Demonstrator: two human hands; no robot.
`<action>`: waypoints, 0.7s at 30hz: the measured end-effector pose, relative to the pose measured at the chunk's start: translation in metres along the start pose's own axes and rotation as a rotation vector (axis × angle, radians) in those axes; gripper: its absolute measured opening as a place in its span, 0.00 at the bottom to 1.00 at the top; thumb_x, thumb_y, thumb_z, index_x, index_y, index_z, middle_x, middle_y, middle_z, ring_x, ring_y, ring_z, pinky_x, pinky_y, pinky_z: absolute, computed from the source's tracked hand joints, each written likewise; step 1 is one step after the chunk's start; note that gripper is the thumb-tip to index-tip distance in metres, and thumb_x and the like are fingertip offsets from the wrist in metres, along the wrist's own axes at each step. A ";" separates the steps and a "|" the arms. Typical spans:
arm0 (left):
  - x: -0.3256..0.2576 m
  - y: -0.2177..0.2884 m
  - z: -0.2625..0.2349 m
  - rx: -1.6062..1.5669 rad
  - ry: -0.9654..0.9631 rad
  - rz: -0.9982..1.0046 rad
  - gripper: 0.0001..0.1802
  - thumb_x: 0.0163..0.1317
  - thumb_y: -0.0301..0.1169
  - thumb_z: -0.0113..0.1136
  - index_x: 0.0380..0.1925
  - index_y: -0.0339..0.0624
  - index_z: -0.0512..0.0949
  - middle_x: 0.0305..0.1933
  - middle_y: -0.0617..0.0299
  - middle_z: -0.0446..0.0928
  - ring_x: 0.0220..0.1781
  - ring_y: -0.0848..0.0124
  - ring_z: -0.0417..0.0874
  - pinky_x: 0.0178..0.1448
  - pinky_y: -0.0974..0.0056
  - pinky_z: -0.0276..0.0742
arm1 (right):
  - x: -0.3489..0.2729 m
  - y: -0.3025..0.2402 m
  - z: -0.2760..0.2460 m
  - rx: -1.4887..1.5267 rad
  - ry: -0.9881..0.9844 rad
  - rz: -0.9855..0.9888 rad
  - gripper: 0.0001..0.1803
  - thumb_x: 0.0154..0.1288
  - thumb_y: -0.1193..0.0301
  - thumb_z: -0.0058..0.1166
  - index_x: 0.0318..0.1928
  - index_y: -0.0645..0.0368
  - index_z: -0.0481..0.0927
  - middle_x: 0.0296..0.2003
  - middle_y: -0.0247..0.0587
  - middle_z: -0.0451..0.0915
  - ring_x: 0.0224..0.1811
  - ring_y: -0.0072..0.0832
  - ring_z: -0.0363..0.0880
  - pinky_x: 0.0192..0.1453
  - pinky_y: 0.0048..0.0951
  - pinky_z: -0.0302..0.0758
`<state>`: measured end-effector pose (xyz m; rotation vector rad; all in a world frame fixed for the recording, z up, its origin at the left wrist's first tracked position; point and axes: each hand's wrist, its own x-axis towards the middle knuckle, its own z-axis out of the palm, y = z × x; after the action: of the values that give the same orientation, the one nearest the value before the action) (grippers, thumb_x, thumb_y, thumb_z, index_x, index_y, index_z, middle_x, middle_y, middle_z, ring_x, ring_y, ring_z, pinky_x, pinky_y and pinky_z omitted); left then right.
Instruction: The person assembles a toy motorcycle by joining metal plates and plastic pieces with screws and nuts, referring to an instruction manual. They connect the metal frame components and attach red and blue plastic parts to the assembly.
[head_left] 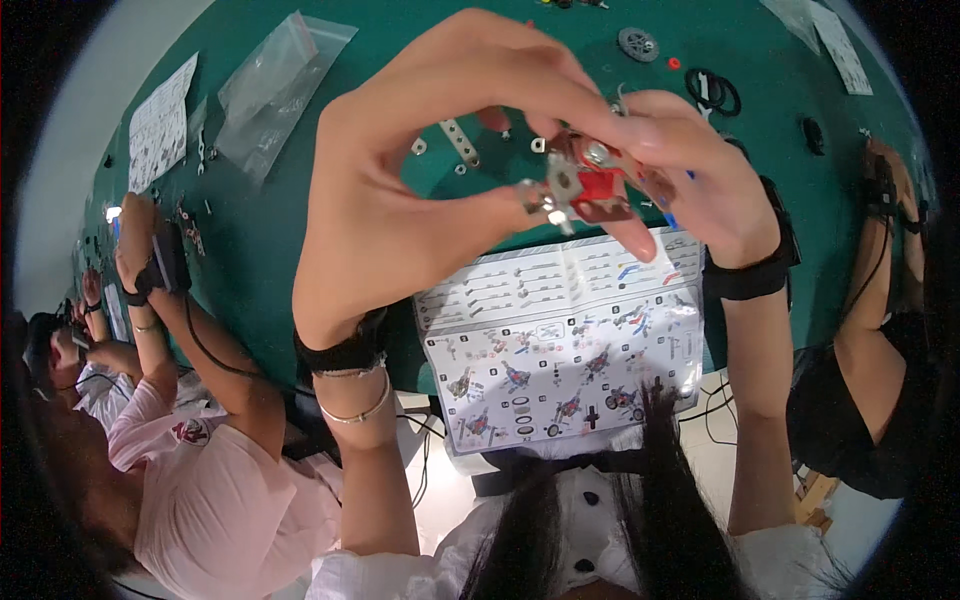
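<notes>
Small red-and-metal assembly [585, 185] pinched between left hand [420, 190] and right hand [690, 180] — 2 narrow grips meeting above the instruction sheet [560, 340].

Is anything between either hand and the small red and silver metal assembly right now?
Nothing visible. The left hand and right hand both pinch the small red and silver metal assembly directly, raised above the printed instruction sheet on the green table.
</notes>
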<state>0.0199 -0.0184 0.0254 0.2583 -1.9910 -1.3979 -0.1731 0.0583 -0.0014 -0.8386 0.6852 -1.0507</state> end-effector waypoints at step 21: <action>-0.009 -0.007 -0.001 0.179 0.071 -0.203 0.14 0.46 0.22 0.69 0.32 0.38 0.74 0.35 0.62 0.77 0.38 0.76 0.76 0.48 0.70 0.69 | 0.005 -0.008 -0.013 -0.851 0.222 -0.216 0.15 0.66 0.64 0.46 0.46 0.61 0.77 0.41 0.32 0.77 0.50 0.19 0.72 0.57 0.22 0.63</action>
<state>0.0260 -0.0171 0.0158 0.5972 -2.0785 -1.3121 -0.1859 0.0483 -0.0020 -1.5651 1.2909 -1.0493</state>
